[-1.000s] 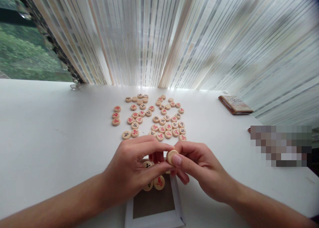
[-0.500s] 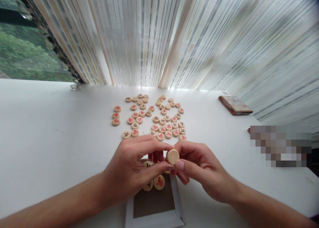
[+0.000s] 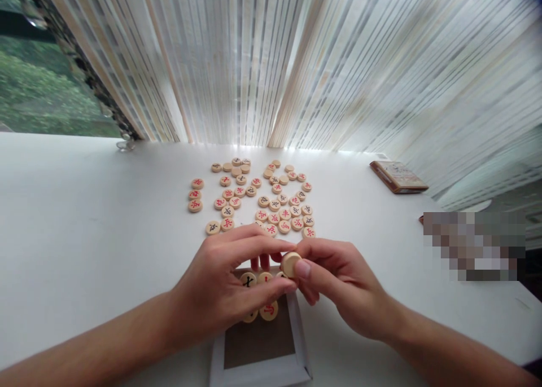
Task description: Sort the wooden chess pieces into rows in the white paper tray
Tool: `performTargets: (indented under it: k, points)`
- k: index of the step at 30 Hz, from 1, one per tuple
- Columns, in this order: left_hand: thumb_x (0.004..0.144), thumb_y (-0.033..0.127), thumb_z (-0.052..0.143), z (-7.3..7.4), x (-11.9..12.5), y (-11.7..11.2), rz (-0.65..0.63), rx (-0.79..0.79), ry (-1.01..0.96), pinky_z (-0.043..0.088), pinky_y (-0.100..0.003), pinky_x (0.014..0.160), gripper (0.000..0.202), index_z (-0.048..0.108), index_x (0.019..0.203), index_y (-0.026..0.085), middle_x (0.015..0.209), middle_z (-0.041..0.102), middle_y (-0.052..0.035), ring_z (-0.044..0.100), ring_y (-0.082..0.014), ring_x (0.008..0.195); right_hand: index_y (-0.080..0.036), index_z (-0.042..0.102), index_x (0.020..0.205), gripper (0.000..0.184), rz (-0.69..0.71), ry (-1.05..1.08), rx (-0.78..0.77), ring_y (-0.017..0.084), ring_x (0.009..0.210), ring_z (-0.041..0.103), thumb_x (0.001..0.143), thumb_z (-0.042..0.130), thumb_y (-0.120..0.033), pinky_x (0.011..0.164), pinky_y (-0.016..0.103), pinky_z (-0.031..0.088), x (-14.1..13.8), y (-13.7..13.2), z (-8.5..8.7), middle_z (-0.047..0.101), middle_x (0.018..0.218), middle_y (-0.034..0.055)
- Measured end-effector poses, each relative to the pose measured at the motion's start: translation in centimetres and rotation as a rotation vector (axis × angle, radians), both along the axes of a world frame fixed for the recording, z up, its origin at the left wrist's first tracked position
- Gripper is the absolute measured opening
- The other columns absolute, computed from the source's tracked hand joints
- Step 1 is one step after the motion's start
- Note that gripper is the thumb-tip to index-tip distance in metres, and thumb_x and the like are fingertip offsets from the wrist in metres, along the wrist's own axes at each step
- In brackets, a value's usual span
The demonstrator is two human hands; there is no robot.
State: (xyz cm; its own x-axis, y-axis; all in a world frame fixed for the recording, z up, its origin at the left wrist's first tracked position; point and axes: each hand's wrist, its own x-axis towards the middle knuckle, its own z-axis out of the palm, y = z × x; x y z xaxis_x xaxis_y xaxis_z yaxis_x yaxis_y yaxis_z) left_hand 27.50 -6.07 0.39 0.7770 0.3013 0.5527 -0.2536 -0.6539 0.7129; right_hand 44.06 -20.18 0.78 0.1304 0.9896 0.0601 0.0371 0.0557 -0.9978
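Observation:
My right hand [image 3: 339, 280] pinches a round wooden xiangqi piece [image 3: 289, 264], blank face toward me, between thumb and fingers. My left hand [image 3: 237, 274] curves around the same piece from the left. Its index fingertip is near the piece's upper edge and its thumb lies just below, the two spread apart. Under the hands is a shallow white box [image 3: 301, 342] with a brown bottom. Several pieces with red or black characters, one a red-marked piece [image 3: 268, 310], lie at its far end, partly hidden by my left hand.
Beyond the hands, many loose xiangqi pieces [image 3: 284, 213] are scattered on the white table [image 3: 127, 223], some face down. A small brown box [image 3: 400, 177] lies at the back right. A blurred-out object sits at the right. Striped string curtains hang behind the table.
The piece has tilted and shifted slightly left, and my right thumb has moved onto its face. My left thumb and index finger have loosened from it. More pieces in the box show.

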Motion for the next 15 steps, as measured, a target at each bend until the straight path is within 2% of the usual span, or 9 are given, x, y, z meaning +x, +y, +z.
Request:
performTargets:
  k: [4, 8, 12, 15]
  points:
    - [0.085, 0.011, 0.085, 0.2, 0.1, 0.1, 0.021, -0.02, -0.009, 0.056, -0.017, 0.069, 0.02, 0.078, 0.103, 0.016, 0.088, 0.075, -0.001, 0.066, -0.009, 0.074, -0.016, 0.074, 0.096, 0.018, -0.022, -0.246, 0.095, 0.011, 0.062, 0.054, 0.103, 0.065, -0.03, 0.058, 0.024, 0.045, 0.4, -0.2, 0.0, 0.066, 0.073, 0.0009]
    - [0.087, 0.007, 0.08, 0.2, 0.1, 0.4, 0.03, 0.001, -0.052, 0.057, -0.017, 0.067, 0.014, 0.079, 0.097, 0.017, 0.092, 0.074, -0.0023, 0.068, -0.0097, 0.077, -0.017, 0.076, 0.109, 0.017, -0.034, -0.412, 0.152, 0.015, 0.069, 0.063, 0.102, 0.066, -0.029, 0.064, 0.027, 0.052, 1.0, -0.2, 0.1, 0.075, 0.084, 0.0051]
    - [0.089, 0.002, 0.076, -0.2, -0.2, 0.5, 0.043, 0.129, -0.069, 0.059, -0.019, 0.078, 0.018, 0.079, 0.098, 0.017, 0.099, 0.073, -0.0049, 0.072, -0.0113, 0.086, -0.016, 0.076, 0.11, 0.018, -0.026, -0.468, 0.165, 0.014, 0.068, 0.065, 0.097, 0.073, -0.028, 0.065, 0.026, 0.054, 1.6, 0.0, 0.3, 0.075, 0.083, 0.0043]
    - [0.092, 0.003, 0.073, -0.5, -0.4, 0.5, -0.007, 0.211, -0.1, 0.059, -0.019, 0.077, 0.016, 0.077, 0.1, 0.016, 0.1, 0.071, -0.0056, 0.071, -0.011, 0.085, -0.015, 0.076, 0.105, 0.014, 0.022, -0.494, 0.169, 0.012, 0.067, 0.064, 0.093, 0.076, -0.023, 0.065, 0.025, 0.054, 1.9, 0.1, 0.5, 0.074, 0.081, 0.0032]
